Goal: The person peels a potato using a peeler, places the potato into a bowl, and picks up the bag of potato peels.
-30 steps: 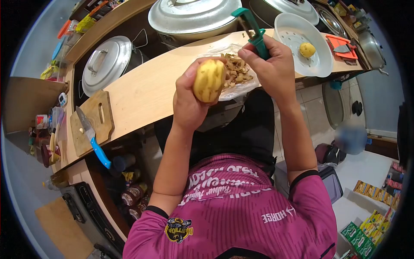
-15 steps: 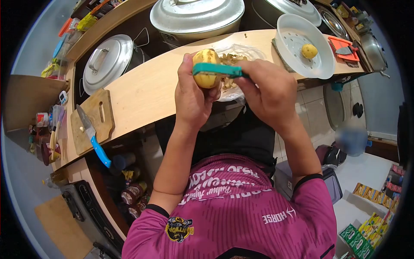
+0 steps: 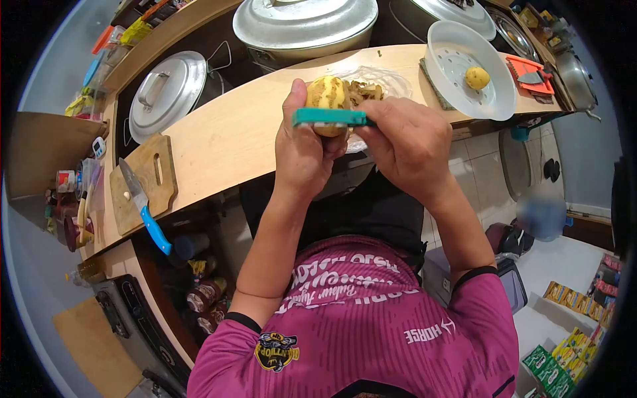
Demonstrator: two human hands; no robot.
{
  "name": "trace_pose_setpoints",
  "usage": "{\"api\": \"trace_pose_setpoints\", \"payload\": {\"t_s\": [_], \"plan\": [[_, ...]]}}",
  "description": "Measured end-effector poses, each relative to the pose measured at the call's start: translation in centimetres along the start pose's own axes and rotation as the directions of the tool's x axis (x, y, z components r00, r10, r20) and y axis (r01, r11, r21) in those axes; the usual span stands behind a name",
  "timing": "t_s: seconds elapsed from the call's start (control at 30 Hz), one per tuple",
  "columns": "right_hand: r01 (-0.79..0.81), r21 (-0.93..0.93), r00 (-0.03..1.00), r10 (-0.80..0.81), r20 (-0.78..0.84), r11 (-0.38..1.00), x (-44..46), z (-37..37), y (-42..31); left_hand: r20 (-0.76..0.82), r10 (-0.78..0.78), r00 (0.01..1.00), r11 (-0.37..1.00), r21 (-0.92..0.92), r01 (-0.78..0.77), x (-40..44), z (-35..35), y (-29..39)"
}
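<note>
A partly peeled potato (image 3: 326, 91) is gripped upright in my left hand (image 3: 302, 156), thumb along its left side. Bare yellow flesh shows in strips between patches of brown skin. My right hand (image 3: 411, 142) is closed around the handle end of a green peeler (image 3: 330, 118), which lies across the front of the potato. Behind both hands, brown peelings (image 3: 366, 91) rest on a clear plastic bag (image 3: 391, 81) on the wooden counter (image 3: 222, 136). Another potato (image 3: 476, 77) sits in a white perforated basin (image 3: 439, 53) to the right.
On the left, a knife (image 3: 154, 229) with a blue handle lies on a wooden cutting board (image 3: 166, 186), its handle past the edge. Large lidded pots (image 3: 305, 23) line the back. An orange grater-like tool (image 3: 531, 74) lies right of the basin.
The potato has turned in my left hand, so more brown skin now faces me. Both hands have shifted slightly, and the peeler sits a little lower across it.
</note>
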State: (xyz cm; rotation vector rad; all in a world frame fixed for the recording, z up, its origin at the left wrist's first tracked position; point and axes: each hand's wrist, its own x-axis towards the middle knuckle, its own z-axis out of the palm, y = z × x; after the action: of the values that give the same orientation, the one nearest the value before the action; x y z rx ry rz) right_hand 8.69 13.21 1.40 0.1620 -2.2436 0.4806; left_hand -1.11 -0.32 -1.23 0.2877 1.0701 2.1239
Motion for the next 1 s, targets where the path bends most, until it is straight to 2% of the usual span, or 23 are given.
{"api": "trace_pose_setpoints", "payload": {"t_s": [0.13, 0.27, 0.33, 0.4, 0.47, 0.53, 0.6, 0.67, 0.73, 0.8, 0.87, 0.93, 1.0], "plan": [[-0.051, -0.029, 0.999, 0.051, -0.004, 0.998, 0.0, 0.0, 0.0, -0.056, 0.014, 0.998, 1.000, -0.020, -0.015, 0.3, -0.1, -0.4], [-0.035, -0.004, 0.999, 0.034, -0.034, 0.999, -0.2, 0.3, 0.0, 0.002, 0.048, 0.999, 0.998, 0.036, -0.048, -0.1, 0.1, 0.3], [-0.040, -0.014, 0.998, 0.040, -0.044, 0.999, 0.0, 0.2, 0.3, -0.013, 0.003, 1.000, 0.997, 0.074, -0.002, -0.1, 0.7, 0.5], [-0.155, -0.011, 0.985, 0.154, -0.081, 0.988, 0.3, 0.2, 0.7, 0.027, -0.018, 0.999, 0.999, 0.044, 0.016, 0.0, 0.5, 0.1], [-0.132, -0.005, 0.990, 0.132, -0.050, 0.991, 0.3, -0.1, 0.3, 0.062, -0.036, 0.997, 0.999, 0.014, 0.035, -0.2, 0.5, -0.1], [-0.106, -0.003, 0.994, 0.106, -0.018, 0.994, 0.2, -0.3, 0.0, -0.027, 0.049, 0.998, 0.999, -0.004, -0.050, -0.3, 0.7, -0.4], [-0.055, 0.018, 0.998, 0.055, -0.008, 0.998, 0.1, -0.2, -0.2, -0.025, 0.048, 0.999, 0.998, 0.040, -0.047, -0.1, 0.5, -0.3], [-0.070, 0.023, 0.997, 0.070, -0.015, 0.997, 0.0, 0.1, -0.1, -0.023, 0.043, 0.999, 0.995, 0.086, -0.041, 0.0, 0.3, -0.2], [-0.085, 0.025, 0.996, 0.086, -0.024, 0.996, 0.0, 0.3, 0.3, -0.033, -0.027, 0.999, 1.000, 0.013, 0.028, 0.2, 0.3, -0.2], [-0.151, 0.031, 0.989, 0.151, 0.010, 0.988, 0.0, 0.6, 0.7, -0.063, -0.006, 0.998, 1.000, 0.015, 0.007, 0.3, 0.4, -0.5], [-0.126, 0.034, 0.992, 0.126, 0.002, 0.991, 0.1, 0.6, 0.7, -0.095, 0.016, 0.995, 1.000, 0.015, -0.015, 0.6, 0.2, -0.5], [-0.104, 0.039, 0.995, 0.104, 0.001, 0.994, 0.1, 0.7, 0.8, 0.002, -0.014, 1.000, 0.998, 0.055, 0.014, 0.8, -0.3, -0.4], [-0.166, 0.007, 0.986, 0.166, -0.025, 0.986, 0.3, 0.9, 1.4, -0.029, -0.016, 0.999, 0.998, 0.059, 0.018, 0.7, 0.4, -0.2]]}}
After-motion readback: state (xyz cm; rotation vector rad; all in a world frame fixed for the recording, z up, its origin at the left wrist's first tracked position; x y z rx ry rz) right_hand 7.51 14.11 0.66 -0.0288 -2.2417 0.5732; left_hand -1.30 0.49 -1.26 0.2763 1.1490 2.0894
